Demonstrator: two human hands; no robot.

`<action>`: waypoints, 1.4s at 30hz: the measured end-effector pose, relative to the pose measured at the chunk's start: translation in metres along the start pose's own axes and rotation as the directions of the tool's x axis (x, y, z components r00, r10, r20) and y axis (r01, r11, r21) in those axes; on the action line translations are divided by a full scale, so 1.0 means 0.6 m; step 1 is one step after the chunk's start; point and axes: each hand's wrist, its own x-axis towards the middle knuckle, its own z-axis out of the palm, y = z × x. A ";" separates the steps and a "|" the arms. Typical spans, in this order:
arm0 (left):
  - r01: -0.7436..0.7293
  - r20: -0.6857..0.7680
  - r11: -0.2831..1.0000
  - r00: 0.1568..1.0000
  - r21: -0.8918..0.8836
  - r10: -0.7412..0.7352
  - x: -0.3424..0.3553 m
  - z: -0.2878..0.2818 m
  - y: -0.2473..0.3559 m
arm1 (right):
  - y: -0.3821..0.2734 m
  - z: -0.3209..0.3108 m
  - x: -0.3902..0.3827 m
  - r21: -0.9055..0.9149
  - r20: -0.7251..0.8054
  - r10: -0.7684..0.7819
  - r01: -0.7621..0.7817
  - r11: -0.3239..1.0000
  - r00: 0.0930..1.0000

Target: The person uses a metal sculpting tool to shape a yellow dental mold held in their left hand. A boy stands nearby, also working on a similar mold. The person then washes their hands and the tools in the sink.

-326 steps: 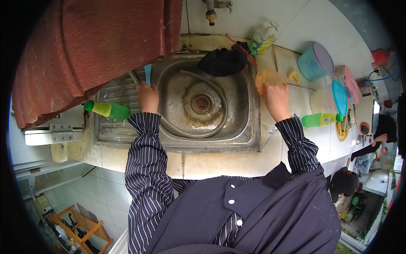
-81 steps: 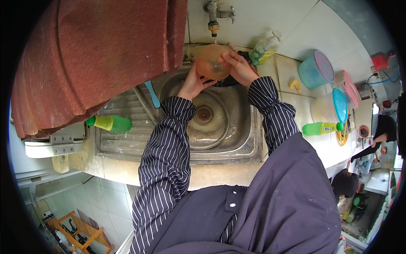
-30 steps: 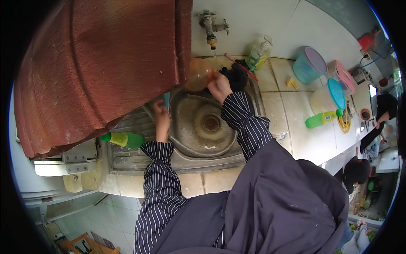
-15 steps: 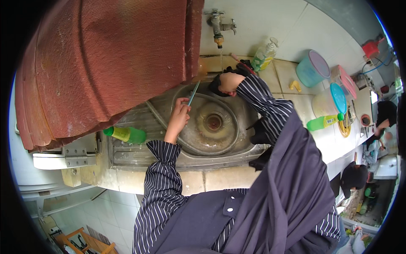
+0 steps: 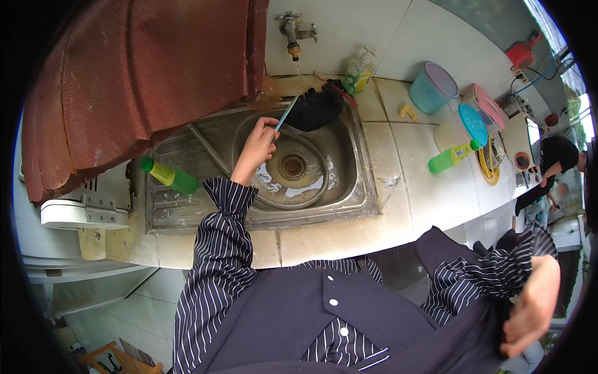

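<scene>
My left hand (image 5: 255,148) is closed around a slim light-blue stick-like tool (image 5: 286,113), held slanting up over the left part of the metal sink (image 5: 349,181). Beyond its tip, a crumpled-looking black thing (image 5: 319,107) rests at the back of the basin; its kind is not clear. Above it, a thin stream comes from the tap (image 5: 294,50). My right hand (image 5: 531,305) is away from the sink at the lower right, fingers bent against the edge of my dark shawl (image 5: 479,330). A grey hose (image 5: 208,149) curves into the basin and loops round the drain.
A reddish-brown sheet (image 5: 143,75) overhangs the sink's left. Green bottles stand out: one (image 5: 171,177) on the drainboard, another (image 5: 453,157) on the counter. A soap pump bottle (image 5: 359,71), tubs (image 5: 433,88) and a yellow piece (image 5: 407,112) line the right. Another person (image 5: 554,165) is far right.
My right hand has let go of the black thing and swung from the sink to the lower right, carrying the shawl off the counter. My left hand keeps its hold on the light-blue tool.
</scene>
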 end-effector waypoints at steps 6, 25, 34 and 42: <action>0.077 0.128 0.990 0.990 -0.119 -0.062 0.024 0.064 -0.015 | -0.048 0.050 0.002 -0.244 -0.171 0.403 -0.435 0.867 0.899; -0.136 -0.176 0.969 0.979 -0.207 0.100 0.154 0.096 -0.079 | 0.016 -0.077 0.014 0.138 -0.183 0.003 0.023 0.990 0.983; -0.183 -0.302 0.965 0.946 -0.189 0.120 0.197 0.110 -0.086 | 0.644 -0.139 0.135 0.550 -0.757 0.606 -0.262 0.793 0.244; -0.103 -0.227 0.968 0.973 -0.228 0.050 0.202 0.106 -0.085 | 0.941 -0.174 0.244 0.784 -0.603 0.781 -0.056 0.618 0.164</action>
